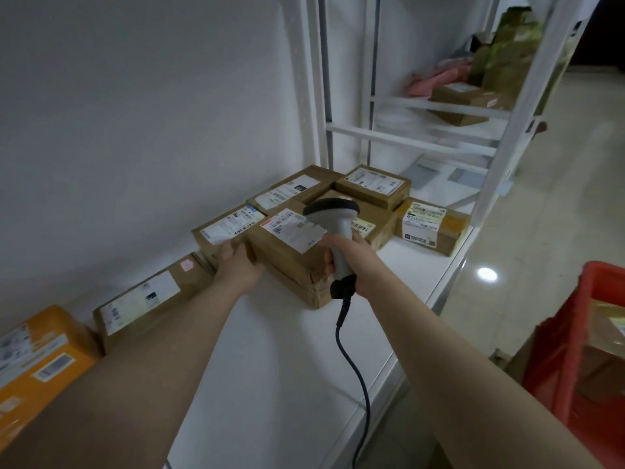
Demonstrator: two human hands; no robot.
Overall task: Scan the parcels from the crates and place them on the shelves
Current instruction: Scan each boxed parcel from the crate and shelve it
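A brown cardboard parcel (287, 255) with a white label lies on the white shelf (270, 350), in front of several other labelled boxes. My left hand (238, 265) rests against its left side, fingers straight. My right hand (355, 262) grips a grey handheld barcode scanner (334, 225) just right of the parcel, its black head above the box tops. The scanner's black cable (351, 360) hangs down over the shelf's front edge.
More parcels line the wall: a long brown box (148, 306) and an orange box (37, 363) at left, a box (436, 228) at right. A red crate (571, 346) with a parcel stands on the floor at right. Further shelves (439, 106) hold bags and boxes.
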